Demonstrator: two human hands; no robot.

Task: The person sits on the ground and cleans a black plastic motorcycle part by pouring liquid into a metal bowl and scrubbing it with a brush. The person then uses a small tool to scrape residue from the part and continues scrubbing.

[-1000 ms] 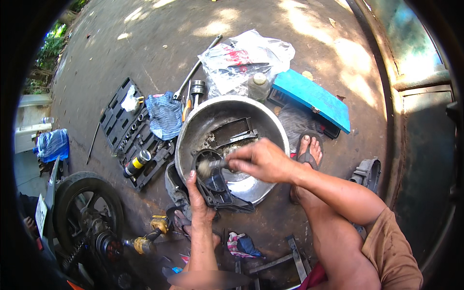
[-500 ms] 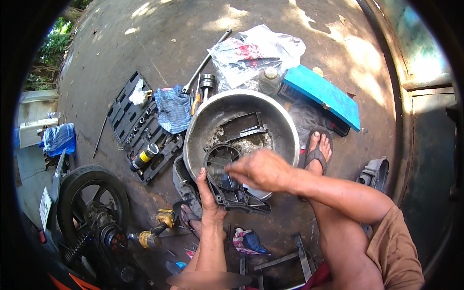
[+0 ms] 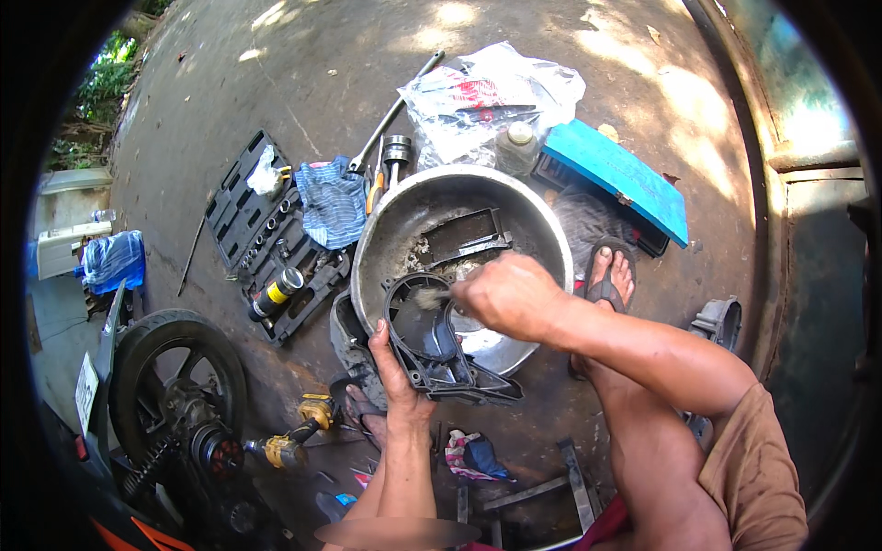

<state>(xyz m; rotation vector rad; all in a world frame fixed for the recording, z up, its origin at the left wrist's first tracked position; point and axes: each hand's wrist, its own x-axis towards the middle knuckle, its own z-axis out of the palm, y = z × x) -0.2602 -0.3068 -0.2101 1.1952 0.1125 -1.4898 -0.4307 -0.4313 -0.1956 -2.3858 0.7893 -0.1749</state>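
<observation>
My left hand [image 3: 398, 376] grips the cover [image 3: 439, 368]; my right hand [image 3: 514, 296] has its clutched brush [image 3: 428, 299] shifted up, so strokes land higher

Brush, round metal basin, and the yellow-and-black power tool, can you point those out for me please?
Brush [image 3: 428, 298]: head view, on its pale bristles.
Metal basin [image 3: 544, 230]: head view, on its inner right wall.
Power tool [image 3: 281, 450]: head view, on its yellow body.
</observation>
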